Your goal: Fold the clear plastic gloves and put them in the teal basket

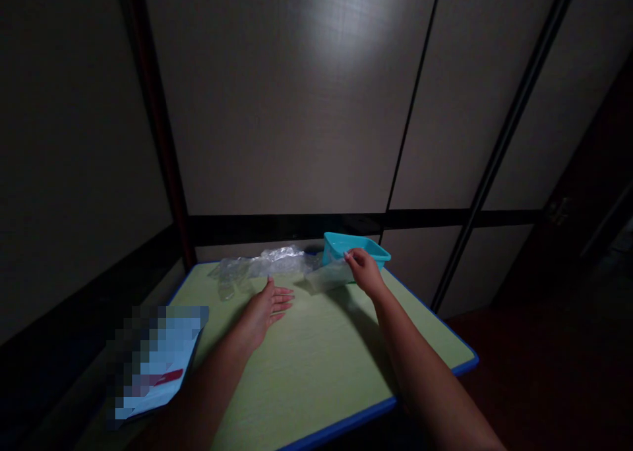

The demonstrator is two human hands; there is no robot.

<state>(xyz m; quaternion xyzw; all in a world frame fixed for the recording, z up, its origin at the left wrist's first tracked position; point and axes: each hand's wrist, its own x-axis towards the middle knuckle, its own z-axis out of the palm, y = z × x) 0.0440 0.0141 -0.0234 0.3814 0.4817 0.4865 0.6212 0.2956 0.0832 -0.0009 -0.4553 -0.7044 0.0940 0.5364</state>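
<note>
Where paneled doors backed our green table (306,359), our right hand (364,271) pinched a translucent bag (330,276) — left hand (267,308) empty, open.

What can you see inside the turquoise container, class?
Only the inner walls of the turquoise container show; its near side and the right hand hide the bottom, so contents are unclear.

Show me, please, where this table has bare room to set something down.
The table is bare between the left forearm and the right forearm, and from the latter to the right edge. The back is crowded: crumpled clear plastic, then film in the right hand by the turquoise bin. A pale blue item lies at the left.
</note>
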